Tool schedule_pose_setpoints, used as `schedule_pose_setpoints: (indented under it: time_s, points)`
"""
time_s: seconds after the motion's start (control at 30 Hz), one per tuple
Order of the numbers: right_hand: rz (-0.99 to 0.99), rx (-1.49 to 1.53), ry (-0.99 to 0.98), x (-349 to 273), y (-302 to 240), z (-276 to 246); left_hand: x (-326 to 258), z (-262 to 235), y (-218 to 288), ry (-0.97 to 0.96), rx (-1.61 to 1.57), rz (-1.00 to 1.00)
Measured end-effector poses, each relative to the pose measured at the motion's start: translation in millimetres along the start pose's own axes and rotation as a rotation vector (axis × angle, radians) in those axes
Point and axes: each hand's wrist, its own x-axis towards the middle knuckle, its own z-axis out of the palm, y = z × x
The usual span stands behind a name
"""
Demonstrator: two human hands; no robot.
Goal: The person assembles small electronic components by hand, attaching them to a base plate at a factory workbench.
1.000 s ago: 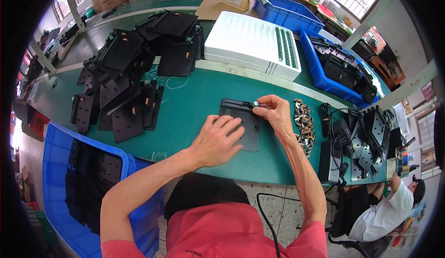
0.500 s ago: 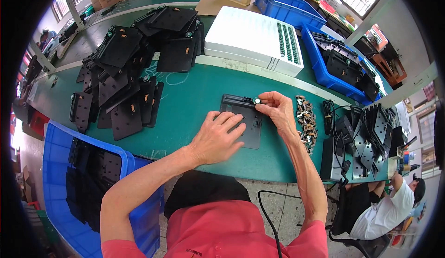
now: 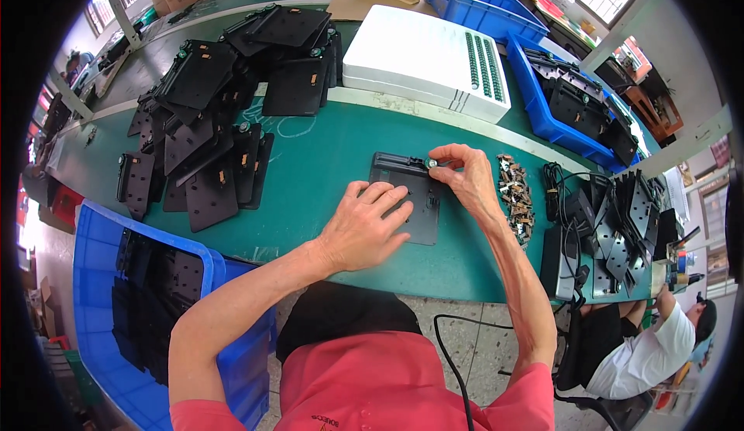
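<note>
A flat black plastic plate (image 3: 404, 177) with a raised bar along its far edge lies on the green table in front of me. My left hand (image 3: 370, 225) rests over the plate's near left part, fingers spread and holding nothing. At the far right corner, my right hand (image 3: 466, 179) pinches a small round part (image 3: 432, 163) with a pale face between thumb and forefinger. The part is at the end of the bar; my fingers partly hide it, and I cannot tell whether it is seated.
Small metal-and-brown parts (image 3: 517, 198) lie heaped right of my right hand. Black plates (image 3: 198, 132) are piled at left. A white foam box (image 3: 411, 59) holds rows of green parts. Blue bins (image 3: 217, 276) stand near left and far right; cables and a person are at right.
The whole view has shifted slightly. Both hands keep nearly the same places on the plate, and the right still pinches the round part at the corner.
</note>
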Motion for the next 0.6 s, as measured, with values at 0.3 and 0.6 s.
schedule_pose_setpoints:
  time_s: [0.3,0.6]
  points:
    - [-0.182,-0.180,0.053,3.1,5.9,3.5,-0.4,1.6,-0.6,0.028,0.007,0.006]
    - [-0.108,-0.249,-0.107,13.2,-7.2,-8.3,-0.7,2.1,-0.8,0.025,0.013,0.003]
